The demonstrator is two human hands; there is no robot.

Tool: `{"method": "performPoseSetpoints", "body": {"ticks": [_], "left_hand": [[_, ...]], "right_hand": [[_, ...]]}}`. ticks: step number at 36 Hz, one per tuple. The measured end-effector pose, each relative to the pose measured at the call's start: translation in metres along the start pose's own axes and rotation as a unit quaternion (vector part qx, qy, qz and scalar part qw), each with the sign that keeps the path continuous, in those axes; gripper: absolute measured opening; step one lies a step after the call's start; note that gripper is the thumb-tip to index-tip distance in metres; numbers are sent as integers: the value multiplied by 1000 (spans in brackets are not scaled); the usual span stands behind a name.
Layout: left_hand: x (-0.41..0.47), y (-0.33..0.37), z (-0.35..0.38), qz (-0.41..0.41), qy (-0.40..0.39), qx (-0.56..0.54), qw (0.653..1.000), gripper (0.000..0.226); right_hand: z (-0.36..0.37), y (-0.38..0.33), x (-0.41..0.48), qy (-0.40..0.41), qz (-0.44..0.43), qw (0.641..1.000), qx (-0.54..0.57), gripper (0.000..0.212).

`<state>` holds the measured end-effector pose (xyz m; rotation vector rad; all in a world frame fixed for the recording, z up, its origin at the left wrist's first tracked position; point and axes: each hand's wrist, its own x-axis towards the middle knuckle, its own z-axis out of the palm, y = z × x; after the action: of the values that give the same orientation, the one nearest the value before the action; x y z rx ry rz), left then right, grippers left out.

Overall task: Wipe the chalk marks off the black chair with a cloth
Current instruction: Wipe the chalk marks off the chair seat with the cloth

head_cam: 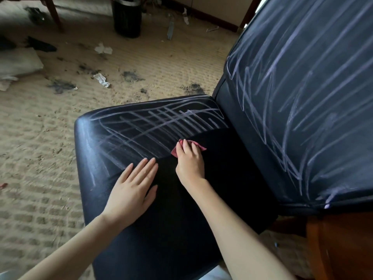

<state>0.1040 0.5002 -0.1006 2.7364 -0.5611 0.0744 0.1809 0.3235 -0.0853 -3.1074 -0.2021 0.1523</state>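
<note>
Hands are kept apart at frame centre: the right hand is curled on a red cloth, pressed against the black chair seat. Beside it, the left hand is laid flat, fingers straight, below the chalk marks.

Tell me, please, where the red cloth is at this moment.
In the head view, the red cloth sits mid-seat on the black chair, held under the right hand at the chalk marks' edge, right of the left hand.
</note>
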Motion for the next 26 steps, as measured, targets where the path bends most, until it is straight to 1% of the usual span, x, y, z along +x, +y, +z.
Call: {"method": "performPoseSetpoints", "body": {"ticks": [3,7,12,14,18,23,26], "left_hand": [[-10,-21,-8,-64,29,3,998,58],[-28,-46,-11,-153,51,-26,987,59],[-43,-63,-9,-233,59,-67,968,55],[-46,-66,-8,-262,51,-79,961,59],[-51,-69,-9,-306,28,-119,944,62],[-58,-70,-13,-327,23,-168,930,53],[-63,-74,-16,-341,27,-181,922,50]], "right_hand": [[0,-17,-6,1,-14,1000,-2,58],[-1,-40,-15,1,-43,999,-17,59],[4,-73,-25,-6,-68,997,-17,62],[5,-83,-28,-9,-79,997,-21,62],[11,-104,-34,6,-89,995,-36,59],[17,-129,-39,1,-103,992,-73,54],[21,-144,-43,-10,-140,985,-103,45]]}}
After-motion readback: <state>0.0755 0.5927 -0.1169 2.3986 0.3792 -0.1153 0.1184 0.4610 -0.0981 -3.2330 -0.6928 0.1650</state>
